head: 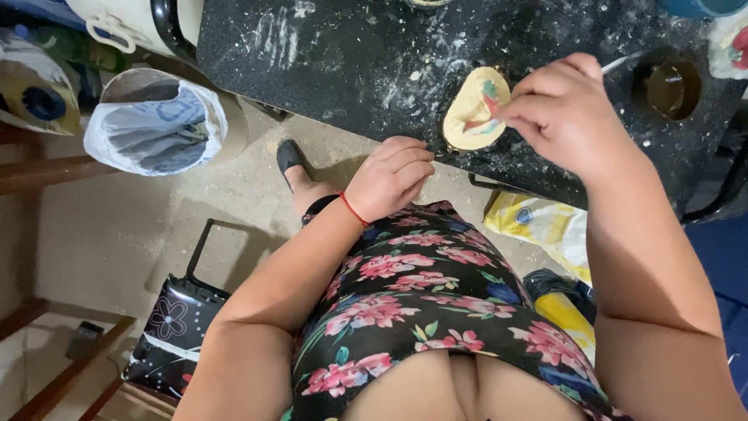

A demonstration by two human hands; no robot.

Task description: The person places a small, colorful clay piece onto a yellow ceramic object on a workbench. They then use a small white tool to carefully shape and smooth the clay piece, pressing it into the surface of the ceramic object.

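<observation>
A pale yellow oval plaque (471, 111) with a red and green painted figure lies on the black speckled table (335, 54) near its front edge. My right hand (557, 109) hovers over the plaque's right side, fingers pinched on a thin white brush (617, 63) whose tip touches the painted area. My left hand (389, 175) rests with curled fingers on the table's edge, left of the plaque, holding nothing I can see. A red string bracelet circles that wrist.
A small dark cup (670, 87) of brownish liquid stands right of my hand. A white bag-lined bin (160, 125) sits on the floor to the left. A black flowered bag (171, 327), a yellow bag (545, 226) and wooden chair rails are below.
</observation>
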